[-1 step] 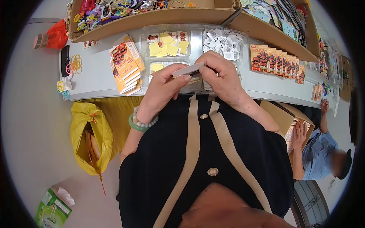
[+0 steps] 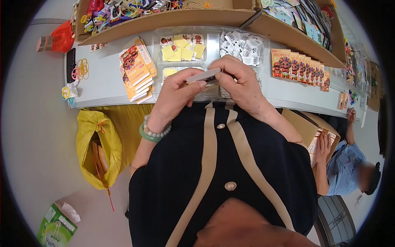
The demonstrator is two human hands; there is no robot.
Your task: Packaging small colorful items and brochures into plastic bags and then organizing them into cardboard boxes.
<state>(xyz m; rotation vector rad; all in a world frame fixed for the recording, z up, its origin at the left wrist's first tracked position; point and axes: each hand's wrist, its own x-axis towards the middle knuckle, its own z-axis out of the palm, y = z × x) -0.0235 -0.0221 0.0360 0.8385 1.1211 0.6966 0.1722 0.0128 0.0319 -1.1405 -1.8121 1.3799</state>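
Between my two hands is a thin card packet (image 2: 201, 77), pale on the side facing me, tilted, with a dark gap along its lower edge. My left hand (image 2: 177, 88) pinches its left end between thumb and fingers. At the other end, my right hand (image 2: 240, 82) grips with bent fingers and thumb. Under and beyond the hands lies a clear plastic tray (image 2: 212, 45) with compartments. Yellow paper squares (image 2: 181, 47) and picture stickers sit in one compartment, small white printed sachets (image 2: 242, 46) in another. My fingers hide part of the packet and the tray's near compartments.
Orange printed packets are stacked (image 2: 135, 70) on the left and fanned in a row (image 2: 294, 66) on the right. Cardboard boxes (image 2: 173, 24) of small toys and cards border the far side. A yellow bag (image 2: 84, 123) hangs lower left. Another person's hand (image 2: 324, 146) reaches into a carton at right.
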